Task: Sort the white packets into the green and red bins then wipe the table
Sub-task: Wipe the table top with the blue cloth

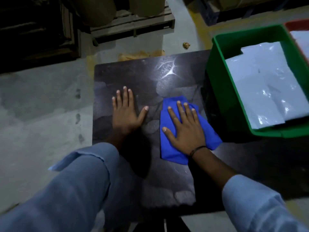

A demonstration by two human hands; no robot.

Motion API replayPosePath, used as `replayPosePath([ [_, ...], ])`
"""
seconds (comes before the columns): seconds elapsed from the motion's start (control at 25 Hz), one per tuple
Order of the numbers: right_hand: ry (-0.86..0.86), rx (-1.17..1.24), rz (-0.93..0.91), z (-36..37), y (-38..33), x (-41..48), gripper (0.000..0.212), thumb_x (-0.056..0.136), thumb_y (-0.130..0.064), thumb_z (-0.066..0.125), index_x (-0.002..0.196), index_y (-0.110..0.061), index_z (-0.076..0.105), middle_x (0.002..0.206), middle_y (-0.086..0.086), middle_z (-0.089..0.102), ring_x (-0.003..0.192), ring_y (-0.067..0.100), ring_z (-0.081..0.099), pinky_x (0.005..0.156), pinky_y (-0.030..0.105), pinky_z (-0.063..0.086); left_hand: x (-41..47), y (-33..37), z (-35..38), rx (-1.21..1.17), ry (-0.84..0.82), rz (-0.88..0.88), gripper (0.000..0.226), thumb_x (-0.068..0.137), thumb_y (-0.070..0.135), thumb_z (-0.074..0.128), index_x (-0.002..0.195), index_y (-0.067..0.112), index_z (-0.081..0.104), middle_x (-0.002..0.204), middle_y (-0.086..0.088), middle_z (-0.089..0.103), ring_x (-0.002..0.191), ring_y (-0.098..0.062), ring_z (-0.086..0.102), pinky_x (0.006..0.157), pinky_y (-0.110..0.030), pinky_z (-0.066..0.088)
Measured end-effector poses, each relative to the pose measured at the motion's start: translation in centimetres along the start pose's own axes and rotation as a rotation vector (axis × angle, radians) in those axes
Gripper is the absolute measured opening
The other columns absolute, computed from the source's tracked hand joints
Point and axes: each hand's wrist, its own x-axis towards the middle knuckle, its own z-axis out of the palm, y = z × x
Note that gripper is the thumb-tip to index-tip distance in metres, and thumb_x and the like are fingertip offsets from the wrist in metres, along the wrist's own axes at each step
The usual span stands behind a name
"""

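A: Where are the white packets (259,91) held?
B: In the green bin (224,91), far right; the red bin (295,25) is glimpsed beyond.
A: And the hands?
B: The right hand (184,129) is pressed flat on the blue cloth (168,148), fingers straight — presumably for wiping; the left hand (126,113) is spread open on the table (133,72) — likely as a brace.

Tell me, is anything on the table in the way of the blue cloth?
The left hand lies flat on the dark mottled table left of the blue cloth; the green plastic bin stands on its right.
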Motion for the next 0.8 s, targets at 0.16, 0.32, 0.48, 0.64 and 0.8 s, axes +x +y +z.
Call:
replayPosePath([
  [0.16, -0.043, -0.042, -0.027, -0.9, 3.0, -7.6, 0.076, 0.097, -0.065, 0.035, 0.16, -0.026, 0.016, 0.168, 0.009, 0.006, 0.155, 0.028, 0.0, 0.123, 0.052, 0.013, -5.3, 3.8, 0.9, -0.019, 0.006, -0.003, 0.089, 0.098, 0.066, 0.03, 0.16, 0.003, 0.018, 0.169, -0.016, 0.01, 0.155, -0.044, 0.007, 0.124, -0.06, 0.009],
  [0.32, -0.041, -0.042, -0.02, -1.0, 4.5, -7.9, 0.075, 0.098, -0.065, 0.033, 0.16, -0.028, 0.014, 0.168, 0.008, 0.005, 0.155, 0.027, -0.001, 0.123, 0.051, 0.013, -13.5, 9.0, 2.5, -0.022, 0.03, 0.113, 0.084, 0.101, 0.061, 0.035, 0.161, 0.006, 0.016, 0.171, -0.012, 0.006, 0.157, -0.036, 0.001, 0.126, -0.054, 0.009],
  [0.48, -0.008, -0.014, -0.021, 0.0, 5.4, -3.8, 0.072, 0.098, -0.064, 0.033, 0.159, -0.029, 0.019, 0.168, 0.008, 0.01, 0.155, 0.029, 0.005, 0.123, 0.051, 0.012, -14.9, 9.4, 3.1, 0.012, 0.035, 0.069, 0.082, 0.101, 0.058, 0.036, 0.162, 0.009, 0.013, 0.171, -0.009, 0.002, 0.158, -0.032, -0.002, 0.126, -0.053, 0.011],
  [0.64, 0.012, 0.024, 0.087, 0.5, 5.3, 5.4, 0.073, 0.095, -0.067, 0.028, 0.158, -0.029, 0.025, 0.166, 0.01, 0.017, 0.154, 0.033, 0.01, 0.123, 0.052, 0.009, -14.5, 9.1, 3.9, 0.034, 0.041, 0.081, 0.082, 0.1, 0.061, 0.033, 0.162, 0.01, 0.013, 0.171, -0.007, 0.001, 0.158, -0.031, -0.003, 0.126, -0.052, 0.009],
  [0.8, 0.012, -0.006, 0.076, 1.2, 3.2, 7.3, 0.075, 0.095, -0.069, 0.024, 0.158, -0.029, 0.022, 0.167, 0.011, 0.015, 0.154, 0.033, 0.009, 0.124, 0.052, 0.005, -14.6, 8.9, 4.1, 0.048, 0.062, 0.083, 0.083, 0.098, 0.06, 0.033, 0.162, 0.01, 0.016, 0.171, -0.009, 0.006, 0.158, -0.033, 0.001, 0.126, -0.052, 0.008],
])
